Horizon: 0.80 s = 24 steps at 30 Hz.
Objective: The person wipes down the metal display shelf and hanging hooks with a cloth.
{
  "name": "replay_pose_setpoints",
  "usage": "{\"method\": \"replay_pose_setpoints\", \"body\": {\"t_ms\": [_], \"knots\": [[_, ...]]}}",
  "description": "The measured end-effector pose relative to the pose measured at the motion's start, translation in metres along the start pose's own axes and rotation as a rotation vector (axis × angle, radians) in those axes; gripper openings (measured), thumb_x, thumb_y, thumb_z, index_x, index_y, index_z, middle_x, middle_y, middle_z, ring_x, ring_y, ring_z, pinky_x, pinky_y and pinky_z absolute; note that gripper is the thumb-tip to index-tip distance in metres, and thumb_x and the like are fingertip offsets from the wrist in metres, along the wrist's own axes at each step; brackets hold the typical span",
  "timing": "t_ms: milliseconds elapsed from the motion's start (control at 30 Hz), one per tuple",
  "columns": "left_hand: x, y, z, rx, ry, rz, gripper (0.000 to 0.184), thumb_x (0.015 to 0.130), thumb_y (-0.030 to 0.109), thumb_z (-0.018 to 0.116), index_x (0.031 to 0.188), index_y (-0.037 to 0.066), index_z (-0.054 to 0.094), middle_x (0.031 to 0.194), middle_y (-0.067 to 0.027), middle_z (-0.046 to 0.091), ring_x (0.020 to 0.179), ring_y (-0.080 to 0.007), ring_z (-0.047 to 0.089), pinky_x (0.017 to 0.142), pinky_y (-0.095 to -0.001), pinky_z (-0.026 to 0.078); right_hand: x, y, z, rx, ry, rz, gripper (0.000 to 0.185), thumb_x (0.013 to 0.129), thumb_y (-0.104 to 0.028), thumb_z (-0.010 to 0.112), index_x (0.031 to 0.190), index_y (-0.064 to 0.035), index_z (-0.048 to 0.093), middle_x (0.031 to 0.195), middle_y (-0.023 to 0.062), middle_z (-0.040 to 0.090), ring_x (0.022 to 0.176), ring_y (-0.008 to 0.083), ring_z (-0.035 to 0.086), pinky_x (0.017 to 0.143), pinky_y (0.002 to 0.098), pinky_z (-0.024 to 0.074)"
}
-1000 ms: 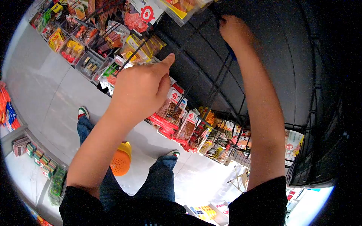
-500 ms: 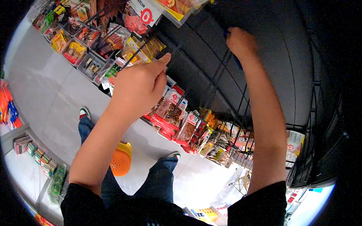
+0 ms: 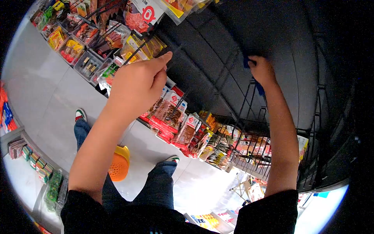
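A shopper-level view shows 2 bare hands at work on a dark display panel (image 3: 280, 39). The right hand (image 3: 263, 73), clenched on a blue cloth (image 3: 246, 61), has moved along the panel toward the wearer's body over the past second, suggesting a wiping stroke that has covered more of the backing. The cloth, bunched in the fingers with a loose end showing below, lies against or just beside the panel. The left hand (image 3: 136, 84), index finger extended and the others curled, hangs near the hooks and yellow packets (image 3: 134, 48); whether it grips anything, one cannot tell.

A white package (image 3: 142, 17) carries a red cartoon emblem, while red-trimmed packs (image 3: 174, 99) show a red diamond mark. Green lettering marks a white packet (image 3: 111, 71); the wording and brand names are too small to read.
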State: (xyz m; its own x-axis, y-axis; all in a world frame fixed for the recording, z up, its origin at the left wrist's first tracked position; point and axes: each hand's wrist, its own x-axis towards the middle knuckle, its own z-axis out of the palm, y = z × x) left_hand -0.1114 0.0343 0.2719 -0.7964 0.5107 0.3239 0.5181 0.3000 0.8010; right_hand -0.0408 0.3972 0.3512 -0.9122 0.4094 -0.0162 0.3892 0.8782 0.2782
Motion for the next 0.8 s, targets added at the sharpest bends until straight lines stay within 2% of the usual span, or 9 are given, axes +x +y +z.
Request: {"method": "replay_pose_setpoints", "body": {"t_ms": [67, 133, 267, 400, 500, 567, 633, 700, 800], "knots": [[-0.001, 0.001, 0.001, -0.015, 0.002, -0.013, 0.030, 0.081, 0.011, 0.052, 0.108, 0.005, 0.064, 0.070, -0.0177, 0.061, 0.062, -0.0321, 0.060, 0.058, -0.0401, 0.047, -0.009, -0.001, -0.004, 0.001, -0.082, 0.114, 0.028, 0.085, -0.023, 0.059, 0.109, -0.0080, 0.064, 0.107, 0.0177, 0.062, 0.098, 0.0346, 0.060, 0.085, 0.0383, 0.0470], [-0.001, 0.000, 0.001, -0.022, -0.003, -0.010, 0.030, 0.081, 0.011, 0.052, 0.108, 0.005, 0.064, 0.069, -0.0178, 0.061, 0.062, -0.0320, 0.060, 0.057, -0.0399, 0.047, -0.005, -0.006, -0.002, -0.035, -0.052, 0.088, 0.029, 0.086, -0.024, 0.059, 0.110, -0.0085, 0.064, 0.107, 0.0176, 0.062, 0.098, 0.0347, 0.060, 0.085, 0.0383, 0.0470], [-0.003, -0.001, 0.004, -0.027, -0.024, -0.060, 0.031, 0.080, 0.011, 0.053, 0.109, 0.005, 0.064, 0.068, -0.0176, 0.060, 0.060, -0.0321, 0.060, 0.055, -0.0395, 0.047, 0.017, -0.030, 0.003, 0.120, 0.233, -0.001, 0.029, 0.088, -0.025, 0.055, 0.112, -0.0102, 0.063, 0.106, 0.0175, 0.063, 0.098, 0.0340, 0.060, 0.084, 0.0393, 0.0474], [-0.003, -0.003, 0.006, -0.033, 0.007, -0.014, 0.031, 0.081, 0.010, 0.053, 0.109, 0.005, 0.063, 0.068, -0.0186, 0.060, 0.058, -0.0326, 0.059, 0.052, -0.0397, 0.046, 0.033, -0.055, -0.002, 0.157, 0.259, -0.051, 0.029, 0.089, -0.026, 0.055, 0.112, -0.0112, 0.063, 0.108, 0.0178, 0.062, 0.100, 0.0337, 0.060, 0.085, 0.0395, 0.0473], [-0.001, 0.003, 0.001, 0.012, 0.021, -0.024, 0.028, 0.077, 0.009, 0.055, 0.104, 0.006, 0.066, 0.078, -0.0163, 0.062, 0.065, -0.0307, 0.060, 0.057, -0.0385, 0.047, 0.029, -0.060, -0.001, -0.089, 0.162, 0.002, 0.029, 0.088, -0.026, 0.055, 0.113, -0.0121, 0.062, 0.112, 0.0186, 0.060, 0.100, 0.0334, 0.059, 0.085, 0.0405, 0.0473], [0.003, 0.010, -0.005, 0.443, 0.234, 0.349, 0.029, 0.072, 0.008, 0.059, 0.100, 0.007, 0.066, 0.092, -0.0124, 0.061, 0.077, -0.0287, 0.059, 0.063, -0.0369, 0.047, 0.026, -0.049, 0.002, 0.022, 0.129, -0.006, 0.031, 0.088, -0.026, 0.056, 0.113, -0.0108, 0.062, 0.114, 0.0190, 0.059, 0.102, 0.0342, 0.059, 0.087, 0.0411, 0.0463], [-0.003, 0.031, 0.000, 0.307, 0.172, 0.401, 0.038, 0.068, 0.007, 0.061, 0.105, 0.009, 0.063, 0.102, -0.0144, 0.059, 0.093, -0.0334, 0.057, 0.079, -0.0443, 0.046, 0.027, -0.032, 0.012, 0.126, 0.169, -0.001, 0.032, 0.086, -0.027, 0.056, 0.113, -0.0098, 0.062, 0.112, 0.0194, 0.059, 0.102, 0.0360, 0.058, 0.087, 0.0415, 0.0461], [-0.013, 0.057, 0.024, 0.028, -0.085, 0.290, 0.039, 0.072, 0.015, 0.062, 0.109, 0.007, 0.060, 0.099, -0.0173, 0.059, 0.091, -0.0349, 0.058, 0.081, -0.0439, 0.047, 0.023, -0.021, 0.014, 0.232, 0.210, 0.007, 0.034, 0.085, -0.028, 0.056, 0.112, -0.0089, 0.061, 0.110, 0.0199, 0.060, 0.102, 0.0378, 0.057, 0.087, 0.0420, 0.0460], [-0.006, 0.061, 0.081, -0.223, -0.381, -0.100, 0.056, 0.078, 0.024, 0.061, 0.128, 0.006, 0.044, 0.098, -0.0214, 0.059, 0.085, -0.0326, 0.060, 0.077, -0.0404, 0.049, 0.001, -0.015, 0.004, 0.308, 0.247, 0.118, 0.035, 0.087, -0.027, 0.057, 0.116, -0.0086, 0.060, 0.115, 0.0194, 0.059, 0.107, 0.0349, 0.056, 0.092, 0.0385, 0.0421]]}}
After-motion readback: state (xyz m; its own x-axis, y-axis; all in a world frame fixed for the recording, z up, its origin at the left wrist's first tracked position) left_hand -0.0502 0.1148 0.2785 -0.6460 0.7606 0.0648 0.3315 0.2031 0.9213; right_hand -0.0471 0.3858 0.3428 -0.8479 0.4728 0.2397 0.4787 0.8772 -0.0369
